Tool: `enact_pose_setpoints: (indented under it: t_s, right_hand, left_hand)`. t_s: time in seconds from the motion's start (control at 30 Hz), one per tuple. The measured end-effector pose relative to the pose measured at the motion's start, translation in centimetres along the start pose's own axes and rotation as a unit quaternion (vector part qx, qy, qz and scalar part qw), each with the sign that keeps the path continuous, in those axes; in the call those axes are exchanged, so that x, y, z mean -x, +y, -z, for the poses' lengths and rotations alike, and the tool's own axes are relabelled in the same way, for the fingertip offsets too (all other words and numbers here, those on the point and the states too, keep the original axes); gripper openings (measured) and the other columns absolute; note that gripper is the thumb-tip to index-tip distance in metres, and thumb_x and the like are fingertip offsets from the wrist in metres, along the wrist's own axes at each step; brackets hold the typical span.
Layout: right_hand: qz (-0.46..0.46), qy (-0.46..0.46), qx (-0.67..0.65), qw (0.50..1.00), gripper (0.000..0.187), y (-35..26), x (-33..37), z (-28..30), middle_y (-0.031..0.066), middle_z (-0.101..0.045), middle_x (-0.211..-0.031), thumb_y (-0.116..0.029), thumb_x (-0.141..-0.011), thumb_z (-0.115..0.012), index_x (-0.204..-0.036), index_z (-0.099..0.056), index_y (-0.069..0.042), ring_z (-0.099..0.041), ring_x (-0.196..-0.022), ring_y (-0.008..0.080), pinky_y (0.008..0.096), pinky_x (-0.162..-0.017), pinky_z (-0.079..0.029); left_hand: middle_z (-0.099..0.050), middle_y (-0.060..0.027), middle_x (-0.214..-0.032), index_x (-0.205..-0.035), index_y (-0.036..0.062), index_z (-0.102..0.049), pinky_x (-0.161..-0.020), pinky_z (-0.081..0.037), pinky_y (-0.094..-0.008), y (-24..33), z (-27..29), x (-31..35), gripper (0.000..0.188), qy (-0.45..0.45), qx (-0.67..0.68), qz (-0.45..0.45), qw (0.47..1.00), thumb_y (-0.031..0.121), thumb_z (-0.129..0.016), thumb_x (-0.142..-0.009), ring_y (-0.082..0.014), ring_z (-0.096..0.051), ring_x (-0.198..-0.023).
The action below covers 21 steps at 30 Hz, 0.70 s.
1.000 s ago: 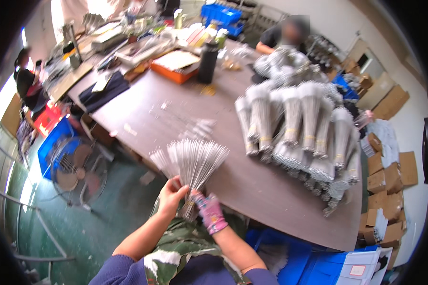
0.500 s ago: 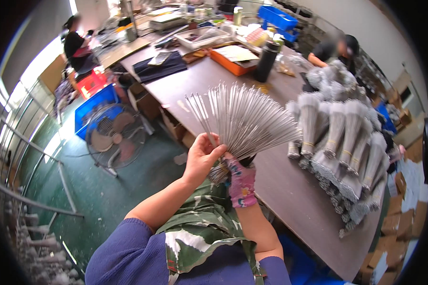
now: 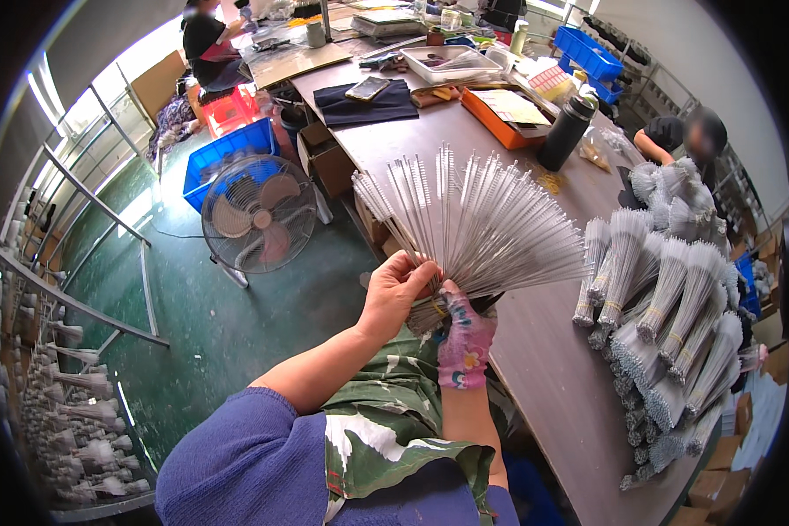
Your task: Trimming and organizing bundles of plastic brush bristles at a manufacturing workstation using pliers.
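A bundle of thin wire brushes (image 3: 500,232) with pale bristled ends spreads out like a fan above the table's near edge. Round its lower stems my right hand (image 3: 467,337), in a pink flowered glove with bare fingertips, is closed. At the left side of the fan, my bare left hand (image 3: 396,294) pinches some stems between thumb and fingers. A yellow band shows near the bundle's lower end, just beside the fingers. My palms hide part of the stems.
Many banded brush bundles (image 3: 675,307) lie piled on the table (image 3: 535,368) at right. Farther back stand a black bottle (image 3: 567,131) and an orange tray (image 3: 504,118). A floor fan (image 3: 261,217) and blue crate (image 3: 230,162) are at left. Two people work nearby.
My view has swung left, so the surroundings sit farther right in the picture. The brushes at the fan's left side have spread differently, while both hands keep their hold.
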State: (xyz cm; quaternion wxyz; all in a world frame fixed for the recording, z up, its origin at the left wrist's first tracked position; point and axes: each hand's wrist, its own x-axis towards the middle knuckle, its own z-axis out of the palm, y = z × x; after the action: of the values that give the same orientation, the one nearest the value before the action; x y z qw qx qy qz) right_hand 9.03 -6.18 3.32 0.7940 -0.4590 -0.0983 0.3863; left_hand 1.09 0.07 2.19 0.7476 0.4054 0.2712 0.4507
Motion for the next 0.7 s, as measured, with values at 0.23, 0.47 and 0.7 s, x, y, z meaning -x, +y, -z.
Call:
enact_pose_setpoints:
  t_s: [0.23,0.47,0.7]
  right_hand:
    - [0.006,0.008,0.013,1.0,0.033,-0.1,0.1,-0.2,0.0062,-0.061,-0.093,0.0,-0.072,-0.069,-0.103,-0.056,0.002,-0.058,-0.076,0.0132,0.0242,-0.069,-0.048]
    - [-0.041,-0.028,0.059,0.997,0.035,0.1,0.4,-0.2,0.0063,-0.061,-0.095,-0.005,-0.073,-0.071,-0.104,-0.057,0.002,-0.059,-0.077,0.0136,0.0247,-0.067,-0.049]
    - [-0.052,-0.088,0.067,0.993,0.035,1.5,1.0,-0.7,0.0058,-0.06,-0.094,-0.005,-0.073,-0.071,-0.105,-0.057,0.001,-0.058,-0.076,0.0134,0.0241,-0.067,-0.048]
  left_hand:
    - [-0.06,-0.0004,-0.078,-0.083,0.0063,-0.054,-0.063,-0.048,-0.0207,0.1,0.6,-0.2,0.012,0.02,0.023,-0.002,1.0,0.011,-0.065,-0.082,-0.0062,-0.057,-0.071]
    - [-0.058,0.0015,-0.073,-0.081,0.0063,-0.055,-0.06,-0.044,-0.0193,0.5,1.9,0.3,0.013,0.023,0.017,-0.011,1.0,0.011,-0.067,-0.081,-0.0042,-0.052,-0.064]
    - [-0.062,-0.0005,-0.082,-0.096,0.0029,-0.061,-0.068,-0.044,-0.0191,0.8,3.1,1.5,0.014,-0.006,0.008,0.019,1.0,0.008,-0.063,-0.083,-0.005,-0.055,-0.073]
